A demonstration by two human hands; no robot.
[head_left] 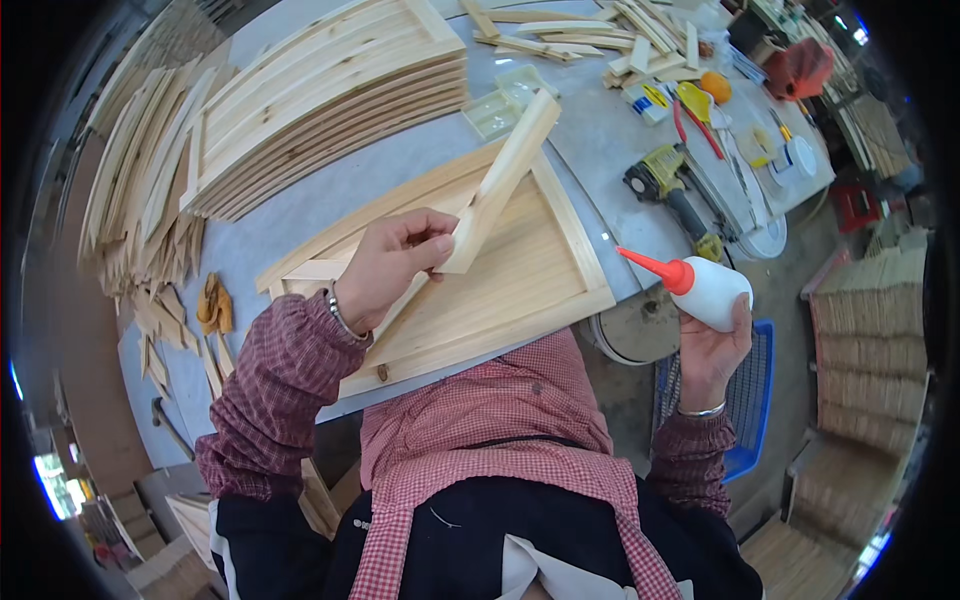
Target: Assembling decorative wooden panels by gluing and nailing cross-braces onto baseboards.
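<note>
My left hand [400, 262] pinches the lower end of a wooden strip [505, 175], which slants up and to the right above a framed wooden panel [535, 255]. The panel lies on the table in front of me. Another pale strip [318, 270] lies on it, partly behind my left hand. Off the table's right front edge, my right hand [712, 345] is closed around a white glue bottle [712, 294]. Its red nozzle points up and to the left, toward the panel.
A stack of similar panels [330, 95] stands at the back left beside upright slats [140, 170]. To the right lie a nail gun [680, 195], red-handled pliers [700, 130] and a clear plastic box [505, 100]. A blue basket [762, 400] is below my right hand.
</note>
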